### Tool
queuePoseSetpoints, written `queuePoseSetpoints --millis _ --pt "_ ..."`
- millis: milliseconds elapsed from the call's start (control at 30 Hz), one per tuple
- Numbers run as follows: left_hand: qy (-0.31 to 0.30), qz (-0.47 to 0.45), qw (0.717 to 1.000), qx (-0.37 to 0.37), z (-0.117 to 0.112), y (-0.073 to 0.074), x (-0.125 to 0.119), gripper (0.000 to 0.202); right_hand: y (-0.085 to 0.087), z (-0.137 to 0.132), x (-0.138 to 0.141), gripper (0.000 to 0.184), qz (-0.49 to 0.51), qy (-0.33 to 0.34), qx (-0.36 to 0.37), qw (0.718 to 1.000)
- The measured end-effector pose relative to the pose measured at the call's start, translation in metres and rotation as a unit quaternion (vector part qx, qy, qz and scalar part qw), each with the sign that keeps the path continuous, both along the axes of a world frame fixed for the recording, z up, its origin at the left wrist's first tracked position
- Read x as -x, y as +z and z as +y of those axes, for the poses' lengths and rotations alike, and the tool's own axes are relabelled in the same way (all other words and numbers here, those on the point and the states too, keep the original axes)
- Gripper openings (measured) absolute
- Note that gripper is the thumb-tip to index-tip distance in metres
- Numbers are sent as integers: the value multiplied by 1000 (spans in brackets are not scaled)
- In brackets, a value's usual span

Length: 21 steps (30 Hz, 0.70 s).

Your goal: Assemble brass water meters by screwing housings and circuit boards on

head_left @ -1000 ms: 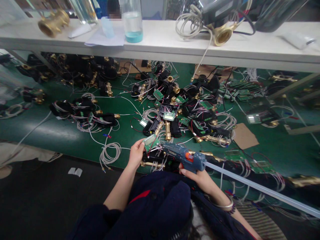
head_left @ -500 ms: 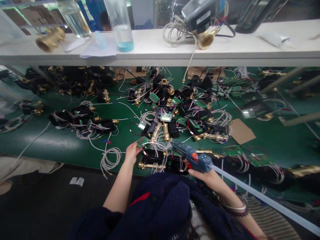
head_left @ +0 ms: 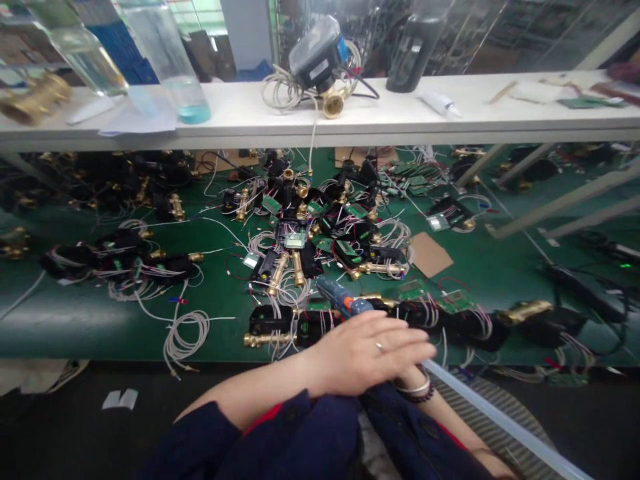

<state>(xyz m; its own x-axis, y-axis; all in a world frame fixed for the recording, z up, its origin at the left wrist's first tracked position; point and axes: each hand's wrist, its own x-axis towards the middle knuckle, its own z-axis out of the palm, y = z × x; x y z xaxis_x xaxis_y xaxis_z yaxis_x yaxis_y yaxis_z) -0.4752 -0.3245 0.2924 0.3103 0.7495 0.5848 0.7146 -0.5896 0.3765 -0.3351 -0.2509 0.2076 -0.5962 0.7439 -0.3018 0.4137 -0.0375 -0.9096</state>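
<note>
head view: left hand lies over the right one, fingers stretched nearly straight, slightly parted; palm side hidden, contact cannot be told. right hand mostly covered; how far its fingers close, and on what, cannot be told. blue glue gun shows just beyond the left hand, front end above the green bench, near black housings; translucent glue stick slants toward lower right.
</note>
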Motion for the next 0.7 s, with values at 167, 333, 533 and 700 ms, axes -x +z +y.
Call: queuePoseSetpoints --millis 167,333,533,700 --pt "-19 107 994 -19 36 3 -45 29 -14 -12 -33 52 -58 -131 -12 990" --pt "-16 -12 1000 12 42 -17 -53 29 -13 -5 -32 49 -80 -155 16 985" --pt "255 -147 893 341 44 -56 8 33 -4 21 -37 49 5 -106 57 993" --pt "312 -130 798 499 52 -117 58 27 3 26 -51 53 22 -144 67 987"
